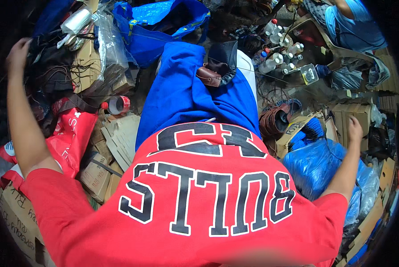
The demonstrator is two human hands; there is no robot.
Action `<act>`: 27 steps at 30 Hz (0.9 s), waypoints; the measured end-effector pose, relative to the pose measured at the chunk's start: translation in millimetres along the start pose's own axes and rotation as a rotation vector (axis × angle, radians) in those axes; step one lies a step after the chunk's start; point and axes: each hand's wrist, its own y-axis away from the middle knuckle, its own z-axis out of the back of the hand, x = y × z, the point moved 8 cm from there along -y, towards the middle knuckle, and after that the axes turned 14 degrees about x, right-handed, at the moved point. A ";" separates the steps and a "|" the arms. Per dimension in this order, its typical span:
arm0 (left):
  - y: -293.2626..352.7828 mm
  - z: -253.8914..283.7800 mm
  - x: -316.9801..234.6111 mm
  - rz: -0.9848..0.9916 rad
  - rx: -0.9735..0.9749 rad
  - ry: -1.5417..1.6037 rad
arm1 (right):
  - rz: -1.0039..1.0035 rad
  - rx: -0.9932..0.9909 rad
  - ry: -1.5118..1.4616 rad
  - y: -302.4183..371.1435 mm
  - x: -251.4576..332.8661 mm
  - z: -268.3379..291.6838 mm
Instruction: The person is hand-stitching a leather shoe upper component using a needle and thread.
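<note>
My arms are spread wide to both sides. At the far left my left hand (19, 54) is closed, fingers curled, beside a dark heap; what it grips cannot be made out. Out at the right my right hand (355, 130) is also closed, near a cardboard box (352, 116), its contents hidden. On my lap, over blue shorts (177, 89), lies a brown leather piece (209, 76) with black material (224, 53) behind it, resembling a shoe upper. Thin dark strands stretch outward from near it to both sides; their ends are not clear.
A blue bag (139, 42) gapes ahead of me. Several bottles (270, 64) stand at the far right, near another person's blue sleeve (353, 24). Red bags (72, 138) and a red-capped bottle (117, 105) lie left. Stacked brown leather pieces (270, 122) and a blue plastic bundle (313, 167) sit right.
</note>
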 end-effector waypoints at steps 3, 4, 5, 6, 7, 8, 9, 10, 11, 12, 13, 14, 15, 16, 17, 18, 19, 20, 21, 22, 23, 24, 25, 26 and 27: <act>-4.9 12.8 27.4 0.205 0.047 -0.308 | -0.186 0.038 0.131 -3.7 -75.0 10.2; 3.0 0.5 4.2 0.158 -0.011 -0.311 | -0.319 0.094 0.295 0.4 -76.4 4.8; 11.3 -36.8 -34.4 0.017 0.071 -0.121 | -0.244 0.130 0.223 -2.9 -47.2 -12.2; 25.2 -78.2 -85.9 -0.155 0.176 0.065 | -0.075 0.193 0.117 -5.1 0.8 -33.0; 45.7 -114.7 -138.9 -0.242 0.180 0.026 | 0.031 0.146 -0.003 2.6 51.8 -49.2; 78.1 -159.8 -195.1 -0.473 0.537 0.543 | 0.180 0.356 -0.326 9.3 110.1 -76.7; 119.6 -168.7 -254.2 -0.797 0.303 0.456 | 0.453 0.320 -0.456 20.7 187.3 -90.2; 151.2 -183.8 -302.9 -0.943 0.249 0.397 | 0.669 0.360 -0.636 44.5 246.7 -96.1; 178.5 -192.3 -336.2 -1.017 0.263 0.500 | 0.725 0.241 -0.320 63.4 291.4 -93.4; 200.0 -199.8 -366.2 -1.047 0.289 0.549 | 0.765 0.242 -0.373 81.3 333.0 -97.3; 215.9 -204.2 -391.4 -1.086 0.355 0.588 | 0.953 0.176 -0.471 105.5 372.8 -87.4; 228.0 -205.8 -412.6 -1.123 0.382 0.567 | 0.923 0.196 -0.515 117.0 397.2 -87.6; 234.3 -209.8 -426.8 -1.090 0.434 0.536 | 0.960 0.178 -0.577 128.6 417.1 -81.6; 237.2 -211.8 -436.4 -1.076 0.475 0.507 | 0.996 0.193 -0.605 135.9 433.1 -77.7; 239.1 -217.1 -443.9 -1.074 0.556 0.452 | 1.013 0.219 -0.621 139.6 444.1 -76.1; 237.3 -215.1 -446.3 -1.077 0.530 0.461 | 0.977 0.276 -0.720 137.5 449.6 -77.9; 232.9 -222.2 -445.0 -1.013 0.629 0.523 | 1.038 0.237 -0.758 138.6 451.3 -72.0; 230.8 -229.6 -443.1 -0.974 0.740 0.595 | 0.913 0.476 -0.889 128.8 450.3 -88.5; 227.9 -233.1 -438.9 -0.957 0.735 0.571 | 0.742 0.697 -0.997 121.2 444.1 -107.2; 223.9 -234.2 -431.1 -0.934 0.744 0.638 | 0.810 0.689 -1.050 120.1 442.4 -105.8; 220.0 -233.6 -421.4 -0.930 0.754 0.723 | 0.807 0.680 -1.076 115.3 436.1 -107.2; 217.8 -230.6 -410.8 -0.981 0.656 0.577 | 0.769 0.707 -1.108 108.4 425.5 -110.4; 214.7 -226.7 -398.4 -1.028 0.635 0.614 | 0.730 0.733 -1.142 102.5 414.8 -114.7; 208.0 -226.3 -381.3 -1.014 0.606 0.567 | 0.765 0.640 -1.120 95.9 401.5 -109.8; 196.4 -230.6 -358.3 -0.921 0.622 0.524 | 0.702 0.644 -1.171 88.4 384.8 -113.6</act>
